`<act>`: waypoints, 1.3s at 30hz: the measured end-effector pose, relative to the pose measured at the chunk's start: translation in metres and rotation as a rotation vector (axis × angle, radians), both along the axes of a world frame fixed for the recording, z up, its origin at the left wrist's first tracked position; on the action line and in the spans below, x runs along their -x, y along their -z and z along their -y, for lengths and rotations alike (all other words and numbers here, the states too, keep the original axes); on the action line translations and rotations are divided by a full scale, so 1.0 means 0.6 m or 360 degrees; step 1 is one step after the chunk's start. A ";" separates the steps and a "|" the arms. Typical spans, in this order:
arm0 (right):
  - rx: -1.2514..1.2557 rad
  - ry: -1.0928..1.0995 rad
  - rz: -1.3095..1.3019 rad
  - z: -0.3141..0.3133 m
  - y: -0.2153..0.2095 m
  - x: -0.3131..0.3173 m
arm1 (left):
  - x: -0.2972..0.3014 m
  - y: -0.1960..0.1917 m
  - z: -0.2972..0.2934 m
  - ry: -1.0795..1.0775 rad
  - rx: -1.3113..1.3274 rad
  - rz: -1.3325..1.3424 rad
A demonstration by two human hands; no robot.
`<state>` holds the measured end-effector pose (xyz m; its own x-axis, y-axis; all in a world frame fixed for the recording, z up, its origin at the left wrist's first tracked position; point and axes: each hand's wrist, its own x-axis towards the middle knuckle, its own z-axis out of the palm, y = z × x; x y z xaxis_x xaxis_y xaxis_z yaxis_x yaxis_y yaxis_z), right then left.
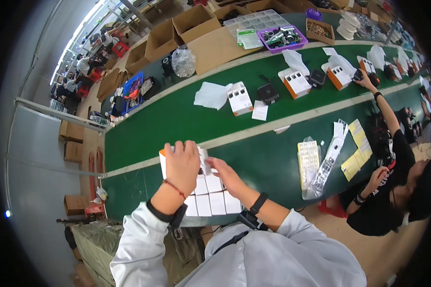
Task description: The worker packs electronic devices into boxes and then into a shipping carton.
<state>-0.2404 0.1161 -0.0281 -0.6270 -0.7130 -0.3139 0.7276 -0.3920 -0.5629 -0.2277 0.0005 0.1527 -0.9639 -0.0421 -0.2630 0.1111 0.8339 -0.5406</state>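
My left hand is wrapped over a small white and orange carton, with its fingers curled over the far edge. My right hand is at the carton's right end, fingers stretched out and apart, the tips close to or touching it. Part of the carton is covered by my left hand. Below both hands, near the table's front edge, several plain white boxes sit side by side in rows.
A green conveyor belt beyond the table carries open cartons, black devices and white bags. Label sheets and yellow sheets lie to the right. A co-worker's hand reaches over the belt.
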 end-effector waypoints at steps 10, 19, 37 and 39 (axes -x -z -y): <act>-0.0139 -0.0019 -0.0272 0.059 -0.034 0.076 | 0.062 0.007 0.024 0.0059 -0.0074 -0.0121; 0.0575 -0.0539 0.0133 0.158 0.046 0.244 | 0.157 0.018 0.118 0.0022 -0.0326 -0.0351; 0.0593 -0.0819 0.0234 0.240 0.184 0.439 | 0.279 0.143 0.251 -0.0152 -0.1075 -0.0314; 0.0400 -0.0863 0.0092 0.246 0.186 0.463 | 0.284 0.152 0.264 -0.0171 -0.1154 -0.0373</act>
